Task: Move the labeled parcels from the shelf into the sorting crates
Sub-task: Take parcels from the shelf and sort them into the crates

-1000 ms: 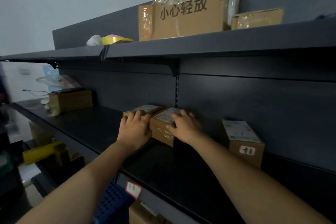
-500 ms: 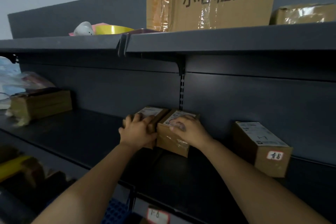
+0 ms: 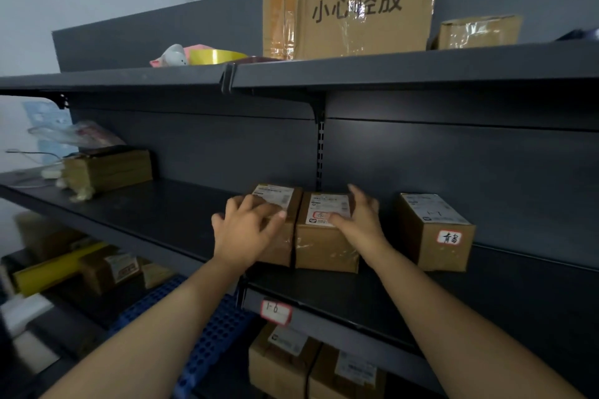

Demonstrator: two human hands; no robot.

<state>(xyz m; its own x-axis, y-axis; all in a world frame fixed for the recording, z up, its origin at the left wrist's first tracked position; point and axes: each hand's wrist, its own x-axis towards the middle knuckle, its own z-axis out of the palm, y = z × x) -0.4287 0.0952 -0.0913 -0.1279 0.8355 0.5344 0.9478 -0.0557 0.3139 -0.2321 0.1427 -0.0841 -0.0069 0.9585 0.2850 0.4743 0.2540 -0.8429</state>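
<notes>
Centre of frame, on the dark middle shelf (image 3: 162, 214): the left hand (image 3: 246, 232) curls over and grips the left parcel (image 3: 274, 197); the right hand (image 3: 361, 220) clasps the right parcel (image 3: 324, 248), touching beside it

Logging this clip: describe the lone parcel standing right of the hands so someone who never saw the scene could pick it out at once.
On the dark shelving's middle shelf, the left hand and right hand hold two touching brown boxes. Right of them, apart, stands the lone parcel. Only it has a red-bordered handwritten sticker on its front face.
</notes>
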